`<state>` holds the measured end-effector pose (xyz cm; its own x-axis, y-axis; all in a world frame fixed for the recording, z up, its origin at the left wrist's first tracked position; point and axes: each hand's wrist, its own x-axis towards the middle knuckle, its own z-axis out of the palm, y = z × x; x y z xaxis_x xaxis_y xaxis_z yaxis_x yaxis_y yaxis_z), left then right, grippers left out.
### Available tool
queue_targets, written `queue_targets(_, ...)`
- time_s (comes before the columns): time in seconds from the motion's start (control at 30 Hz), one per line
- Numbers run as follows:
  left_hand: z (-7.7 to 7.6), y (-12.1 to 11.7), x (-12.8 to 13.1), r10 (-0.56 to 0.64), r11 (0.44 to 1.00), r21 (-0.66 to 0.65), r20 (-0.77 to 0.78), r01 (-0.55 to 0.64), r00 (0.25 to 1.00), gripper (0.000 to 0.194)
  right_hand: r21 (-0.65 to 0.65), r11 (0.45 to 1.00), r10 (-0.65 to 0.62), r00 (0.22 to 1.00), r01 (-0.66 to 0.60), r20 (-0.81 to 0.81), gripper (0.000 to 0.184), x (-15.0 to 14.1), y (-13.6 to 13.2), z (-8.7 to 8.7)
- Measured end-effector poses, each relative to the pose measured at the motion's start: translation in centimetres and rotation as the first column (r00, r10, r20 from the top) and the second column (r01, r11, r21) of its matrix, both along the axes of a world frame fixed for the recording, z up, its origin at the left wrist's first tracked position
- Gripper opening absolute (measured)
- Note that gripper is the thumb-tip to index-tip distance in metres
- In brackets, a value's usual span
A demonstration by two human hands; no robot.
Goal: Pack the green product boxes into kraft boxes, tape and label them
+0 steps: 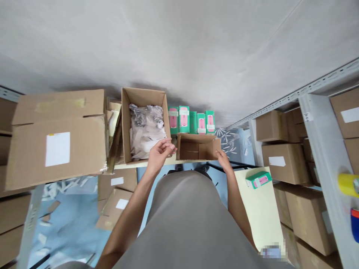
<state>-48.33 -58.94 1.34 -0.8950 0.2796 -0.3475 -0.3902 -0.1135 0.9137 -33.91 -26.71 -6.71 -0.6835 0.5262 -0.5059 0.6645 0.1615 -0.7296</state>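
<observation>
A small cardboard box [186, 149] stands with its opening facing me at the table's front edge, and I see nothing inside it. My right hand [223, 160] grips the box's right end, thumb and fingers at its edge. Just off its left end is my left hand [161, 152], fingers curled and thumb drawn in towards the index finger; what they pinch, if anything, is hidden. Behind the box stand several green and pink product boxes [184, 119] in a row. Left of them, a larger open carton [126, 127] holds crumpled clear plastic bags [148, 130].
A big closed carton [81, 149] stands far left, with flattened cardboard [114, 138] beside it. One green box [259, 180] lies on a pale yellow surface [260, 213] at right. Shelves with cartons [283, 160] line the right. White scraps [67, 185] litter the blue floor.
</observation>
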Motion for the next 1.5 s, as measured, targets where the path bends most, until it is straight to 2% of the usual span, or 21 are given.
queue_targets(0.23,-0.2,0.1,-0.1,-0.022,1.000,-0.016,-0.002,0.021,1.000,0.063,-0.005,1.000,0.010,1.000,-0.010,-0.023,0.064,-0.3,-0.1,0.4)
queue_targets(0.87,0.7,-0.2,0.6,-0.042,0.999,-0.012,-0.029,0.042,0.999,0.047,0.002,0.999,0.033,0.999,-0.033,-0.029,0.063,0.5,0.2,-0.5)
queue_targets(1.17,1.2,-0.6,0.8,-0.033,0.998,0.046,0.018,0.033,0.999,0.055,-0.038,0.999,-0.002,0.997,-0.001,-0.080,0.062,0.4,0.5,-1.2)
queue_targets(1.5,0.8,-1.3,1.0,-0.010,0.999,0.050,0.043,0.008,0.999,0.060,-0.032,0.999,-0.005,0.995,0.001,-0.104,0.057,0.7,0.9,-2.6)
